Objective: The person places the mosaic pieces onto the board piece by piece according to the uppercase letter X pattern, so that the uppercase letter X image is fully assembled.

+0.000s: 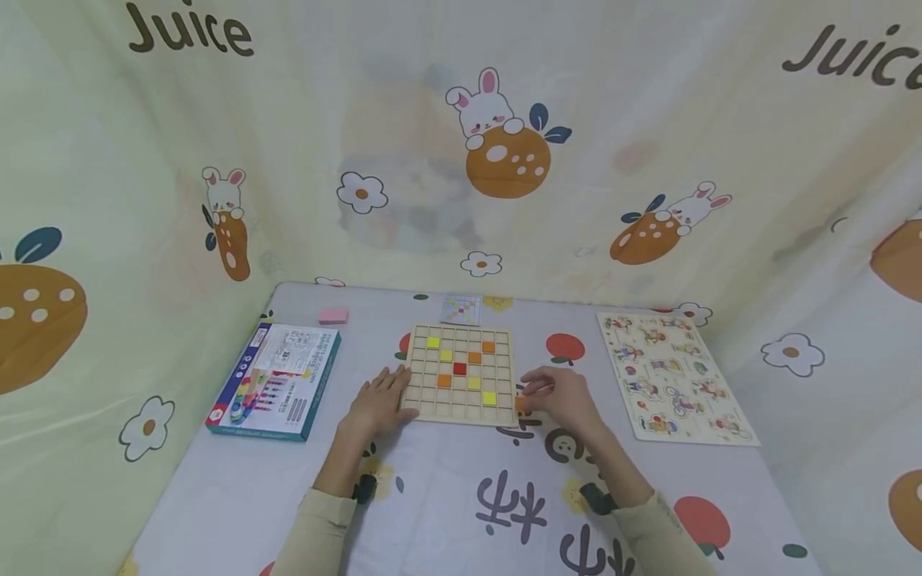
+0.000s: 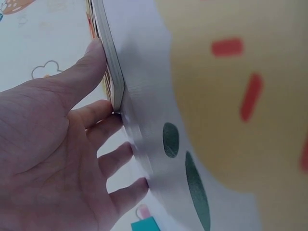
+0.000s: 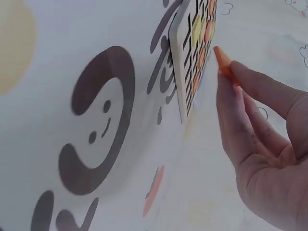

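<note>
A square wooden grid board (image 1: 425, 406) lies on the table, with yellow, orange and red square tiles in some of its cells. My left hand (image 1: 376, 402) rests at the board's left edge, its fingers extended. In the left wrist view, the thumb (image 2: 89, 67) touches the board's side near a corner. Just off the board's right edge, my right hand (image 1: 565, 396) pinches an orange tile (image 3: 224, 62) between thumb and fingers. That tile is held above the board's surface in the right wrist view. Behind the board is a small pattern card (image 1: 461, 309) with a coloured grid.
At the left lies a flat boxed set (image 1: 277, 384) with a teal side, and a small pink block (image 1: 333, 317) sits beyond it. A cream picture board (image 1: 673, 380) with figures lies to the right. Printed curtains (image 1: 403, 120) surround the cloth-covered table (image 1: 432, 496).
</note>
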### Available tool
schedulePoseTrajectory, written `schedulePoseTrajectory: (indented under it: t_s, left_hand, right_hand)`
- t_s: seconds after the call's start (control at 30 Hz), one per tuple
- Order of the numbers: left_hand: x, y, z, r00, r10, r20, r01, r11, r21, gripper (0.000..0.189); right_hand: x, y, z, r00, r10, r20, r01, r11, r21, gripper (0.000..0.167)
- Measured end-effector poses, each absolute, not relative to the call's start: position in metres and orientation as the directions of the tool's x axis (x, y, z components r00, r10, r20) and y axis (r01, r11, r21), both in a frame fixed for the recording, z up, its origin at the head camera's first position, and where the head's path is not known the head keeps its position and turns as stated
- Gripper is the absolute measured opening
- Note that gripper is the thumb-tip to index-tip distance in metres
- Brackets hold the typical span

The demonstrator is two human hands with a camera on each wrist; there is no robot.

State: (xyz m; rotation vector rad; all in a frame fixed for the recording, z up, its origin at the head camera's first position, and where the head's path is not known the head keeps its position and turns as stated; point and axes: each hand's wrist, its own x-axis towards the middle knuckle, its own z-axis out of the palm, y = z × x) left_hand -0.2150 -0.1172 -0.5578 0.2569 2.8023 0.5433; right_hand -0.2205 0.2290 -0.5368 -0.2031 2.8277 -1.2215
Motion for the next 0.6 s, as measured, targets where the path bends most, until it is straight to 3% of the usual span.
schedulePoseTrajectory:
  t_s: [0.6]
  left_hand:
    - [-0.216,-0.119,-0.56,-0.947,0.229,-0.227,0.128,0.913,0.388,0.087]
  right_hand:
    - [-0.242,0.171,-0.538,-0.986,-0.161,-0.044,-0.051,0.541,-0.84,0.043]
